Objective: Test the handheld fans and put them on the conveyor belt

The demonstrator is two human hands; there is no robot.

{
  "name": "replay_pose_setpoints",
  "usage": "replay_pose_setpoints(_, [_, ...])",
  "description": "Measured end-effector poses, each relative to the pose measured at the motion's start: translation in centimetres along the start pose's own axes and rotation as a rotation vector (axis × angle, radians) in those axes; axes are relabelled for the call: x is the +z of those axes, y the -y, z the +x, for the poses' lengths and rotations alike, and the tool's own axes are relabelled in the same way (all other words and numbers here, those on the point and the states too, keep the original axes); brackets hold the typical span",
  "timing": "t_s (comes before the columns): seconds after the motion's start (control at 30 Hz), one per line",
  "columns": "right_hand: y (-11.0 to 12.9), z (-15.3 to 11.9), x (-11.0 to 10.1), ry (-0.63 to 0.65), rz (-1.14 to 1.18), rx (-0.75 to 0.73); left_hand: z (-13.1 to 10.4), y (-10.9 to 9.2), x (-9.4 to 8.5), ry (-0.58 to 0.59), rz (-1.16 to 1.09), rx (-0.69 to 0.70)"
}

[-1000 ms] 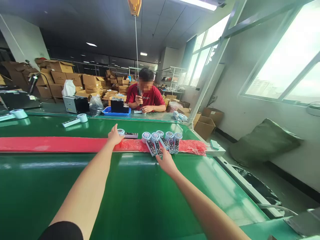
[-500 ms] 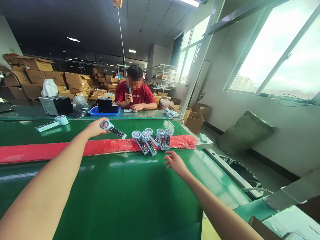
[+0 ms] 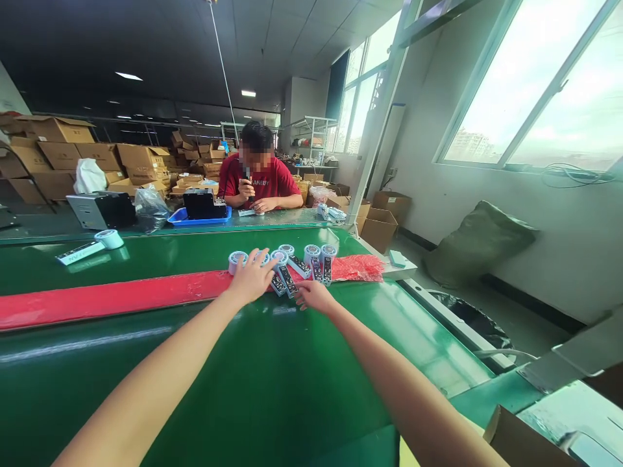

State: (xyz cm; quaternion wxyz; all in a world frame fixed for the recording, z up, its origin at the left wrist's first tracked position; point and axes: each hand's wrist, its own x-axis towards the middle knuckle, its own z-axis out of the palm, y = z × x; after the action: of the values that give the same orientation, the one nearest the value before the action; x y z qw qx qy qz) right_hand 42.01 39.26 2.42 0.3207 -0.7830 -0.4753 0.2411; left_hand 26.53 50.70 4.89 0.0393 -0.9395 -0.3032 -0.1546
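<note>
Several white parts like small handheld fans, each with a round head and an open handle showing a black circuit board, lie in a row on a red strip. My left hand is over the left end of the row, fingers apart across the round heads, partly hiding the fan parts there. Just outside its fingers stands the leftmost fan part. My right hand has its fingertips at the lower end of the handle of a middle fan part, fingers slightly parted. Two more fan parts stand close together to the right.
A single fan part lies on the green surface at far left. Opposite, a person holds a dark tool beside a blue tray. Boxes and a bin lined with black plastic stand at the right.
My left hand has moved right and set its fan part at the left end of the row. My right hand has moved left to the handles. The view has shifted slightly.
</note>
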Motion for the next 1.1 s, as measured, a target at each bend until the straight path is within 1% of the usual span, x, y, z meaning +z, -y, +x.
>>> replay_pose_setpoints(0.07, [0.7,0.5,-0.8,-0.077,-0.093,-0.008,-0.4,-1.7,0.9,0.05,-0.03,0.178])
replay_pose_setpoints(0.1, [1.1,0.8,-1.1,-0.128,-0.146,-0.005,-0.6,-2.4,1.5,0.074,-0.042,0.242])
replay_pose_setpoints(0.17, [1.8,1.6,-1.3,-0.202,-0.249,0.022,-0.9,-3.3,2.6,0.09,-0.052,0.295])
replay_pose_setpoints(0.23, [2.4,2.4,-1.0,-0.212,-0.335,0.071,-0.9,-3.8,3.5,0.075,-0.047,0.284])
replay_pose_setpoints(0.3, [2.7,3.1,-0.4,-0.201,-0.397,0.12,-0.9,-3.9,4.0,0.054,-0.039,0.275])
replay_pose_setpoints(0.37, [2.8,3.5,0.2,-0.2,-0.436,0.144,-0.8,-3.7,4.1,0.041,-0.03,0.277])
replay_pose_setpoints(0.47, [2.9,3.8,0.7,-0.194,-0.461,0.143,-1.0,-3.5,4.1,0.016,-0.014,0.275])
replay_pose_setpoints(0.53, [3.1,3.7,0.7,-0.203,-0.465,0.141,-1.1,-3.5,4.2,-0.001,-0.006,0.27])
replay_pose_setpoints(0.6, [3.3,3.4,0.3,-0.238,-0.465,0.14,-1.3,-3.5,4.3,-0.012,-0.003,0.269])
replay_pose_setpoints(0.7, [3.5,2.3,-0.5,-0.298,-0.464,0.138,-1.4,-3.5,4.4,-0.017,-0.011,0.273])
replay_pose_setpoints(0.77, [3.2,1.4,-0.9,-0.313,-0.467,0.137,-1.3,-3.5,4.4,-0.019,-0.02,0.263])
replay_pose_setpoints(0.87, [2.5,0.0,-0.6,-0.278,-0.468,0.135,-1.4,-3.6,4.1,-0.026,-0.032,0.234])
replay_pose_setpoints(0.93, [2.0,-0.7,0.0,-0.229,-0.456,0.142,-1.7,-3.6,3.4,-0.025,-0.036,0.225])
replay_pose_setpoints(1.0, [1.6,-0.9,0.6,-0.177,-0.425,0.152,-2.2,-3.5,2.2,-0.008,-0.036,0.245])
replay_pose_setpoints(1.1, [1.3,-1.1,0.4,-0.107,-0.359,0.151,-3.1,-3.1,-0.6,0.049,-0.034,0.305])
